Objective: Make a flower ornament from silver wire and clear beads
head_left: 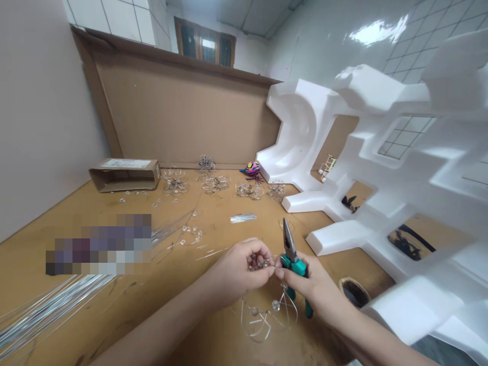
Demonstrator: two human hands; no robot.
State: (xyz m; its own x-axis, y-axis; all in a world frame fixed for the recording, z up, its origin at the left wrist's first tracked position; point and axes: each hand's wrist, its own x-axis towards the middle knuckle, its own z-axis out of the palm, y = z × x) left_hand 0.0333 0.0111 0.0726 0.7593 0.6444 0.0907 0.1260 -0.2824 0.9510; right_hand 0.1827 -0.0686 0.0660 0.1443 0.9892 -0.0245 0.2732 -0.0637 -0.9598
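Observation:
My left hand (pixel 251 264) is closed in a pinch on a bent-wire piece with clear beads (pixel 266 317), whose loops hang below both hands. My right hand (pixel 305 279) carries green-handled pliers (pixel 292 251), their dark jaws pointing up and away from the wire. The right thumb and forefinger also meet the wire close to the left fingertips. Fingers hide part of the wire and some beads. Past my hands lies a small bunch of short straight wires (pixel 243 218). Loose clear beads (pixel 191 234) are scattered to the left of it.
Long straight wires (pixel 64 300) lie at the left, partly under a blurred patch. An open cardboard box (pixel 125 175) stands at the back left. Several wire-and-bead pieces (pixel 215 184) line the back, near a colourful ball-like item (pixel 252 169). White moulded foam (pixel 328 203) borders the right side.

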